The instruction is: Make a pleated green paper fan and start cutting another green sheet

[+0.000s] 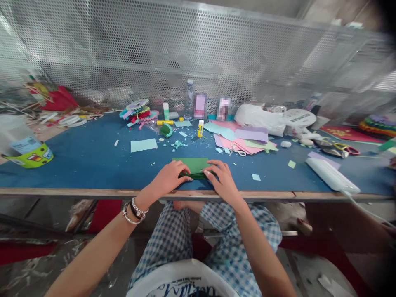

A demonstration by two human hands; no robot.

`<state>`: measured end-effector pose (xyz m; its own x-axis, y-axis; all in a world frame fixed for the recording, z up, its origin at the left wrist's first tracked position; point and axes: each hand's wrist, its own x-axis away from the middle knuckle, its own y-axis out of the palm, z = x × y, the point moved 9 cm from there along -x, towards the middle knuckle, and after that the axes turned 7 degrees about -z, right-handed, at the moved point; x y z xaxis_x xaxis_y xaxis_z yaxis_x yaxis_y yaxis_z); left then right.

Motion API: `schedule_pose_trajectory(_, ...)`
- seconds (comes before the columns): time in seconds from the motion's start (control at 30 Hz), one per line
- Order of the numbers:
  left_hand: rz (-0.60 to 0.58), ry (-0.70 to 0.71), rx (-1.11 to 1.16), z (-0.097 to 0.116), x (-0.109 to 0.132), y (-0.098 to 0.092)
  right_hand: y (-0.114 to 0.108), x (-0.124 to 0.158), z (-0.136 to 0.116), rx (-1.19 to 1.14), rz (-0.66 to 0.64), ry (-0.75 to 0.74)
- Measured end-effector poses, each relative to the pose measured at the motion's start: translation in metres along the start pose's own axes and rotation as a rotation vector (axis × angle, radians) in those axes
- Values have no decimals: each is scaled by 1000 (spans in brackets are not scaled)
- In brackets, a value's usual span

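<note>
A sheet of green paper (194, 165) lies at the table's front edge, its near side gathered in several stacked folds. My left hand (173, 175) pinches the folded edge at its left end, thumb below and fingers on top. At the right end my right hand (220, 176) grips the same folds between thumb and fingers. Beyond the paper stands a yellow glue stick (200, 129) with a white cap. Small light-blue paper scraps (178, 144) and a dark green paper piece with a light-blue edge (166, 130) lie further back.
White-handled scissors (237, 151) rest by a pile of coloured paper (247, 136). A light-blue sheet (144, 145) lies left of centre. A white corded device (332, 175) is at right, a plastic tub (27, 154) at left. A water bottle (189, 101) stands before the perforated metal panel (148, 53).
</note>
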<state>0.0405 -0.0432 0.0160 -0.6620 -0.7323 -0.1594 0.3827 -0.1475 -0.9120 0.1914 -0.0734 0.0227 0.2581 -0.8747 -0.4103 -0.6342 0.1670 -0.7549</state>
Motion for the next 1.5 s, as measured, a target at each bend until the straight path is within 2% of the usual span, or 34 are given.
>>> schedule_pose_trajectory(0.17,106,38,-152,13,9,-6,-21,10,38,-423,322,143)
schedule_pose_trajectory(0.23,150,11,-112,12,13,-11,-22,15,53,-531,402,217)
schedule_pose_trajectory(0.3,167,-42,42,7,16,-18,-21,18,58,-583,423,249)
schedule_pose_trajectory(0.37,78,-110,288,0,19,-16,-20,17,58,-613,403,249)
schedule_pose_trajectory(0.43,-75,-178,500,-3,21,-6,-17,14,54,-637,343,242)
schedule_pose_trajectory(0.5,-151,-197,560,-3,22,-1,-12,9,47,-641,231,227)
schedule_pose_trajectory(0.6,-59,-130,402,-1,16,-7,-5,2,31,-540,47,174)
schedule_pose_trajectory(0.67,-16,-67,250,4,13,-6,-3,0,19,-399,-29,113)
schedule_pose_trajectory(0.8,-1,-11,69,11,10,0,4,-2,5,-71,-118,45)
schedule_pose_trajectory(0.9,34,-24,35,9,12,-1,9,-1,1,48,-152,12)
schedule_pose_trajectory(1.13,99,0,53,9,16,-1,11,-1,2,77,-151,-10)
schedule_pose_trajectory(1.33,114,9,89,6,16,-2,10,-5,9,4,-138,43)
schedule_pose_trajectory(1.5,105,-118,64,-13,20,-10,10,-15,11,-29,-188,60)
